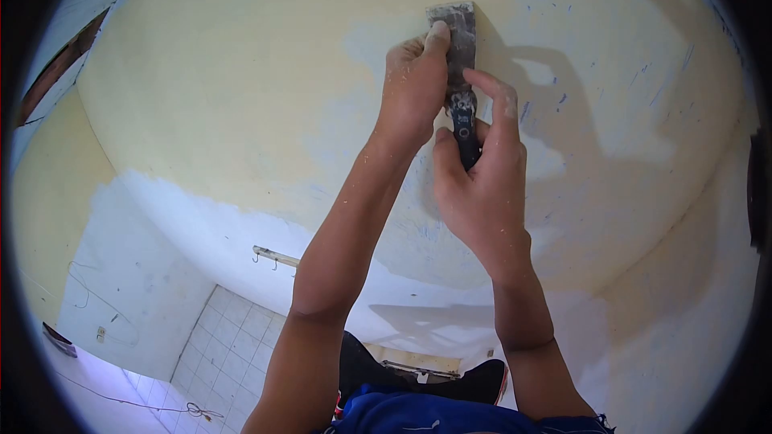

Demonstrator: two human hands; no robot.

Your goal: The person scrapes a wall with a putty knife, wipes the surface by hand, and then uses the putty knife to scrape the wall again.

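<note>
Scraper (461, 48) at one o'clock, blade up, before wall (241, 96); contact unclear. Step, we judge: handling blade two-handed. Our left hand (414, 84): thumb pressed on blade face, fingers curled by edge. Our right hand (486, 189): index reaching blade, thumb and fingers around handle. Next move calls for steady grip, fingertips off edge. Count: one scraper, two hands; one hook rail (276, 256), eight o'clock.
</note>
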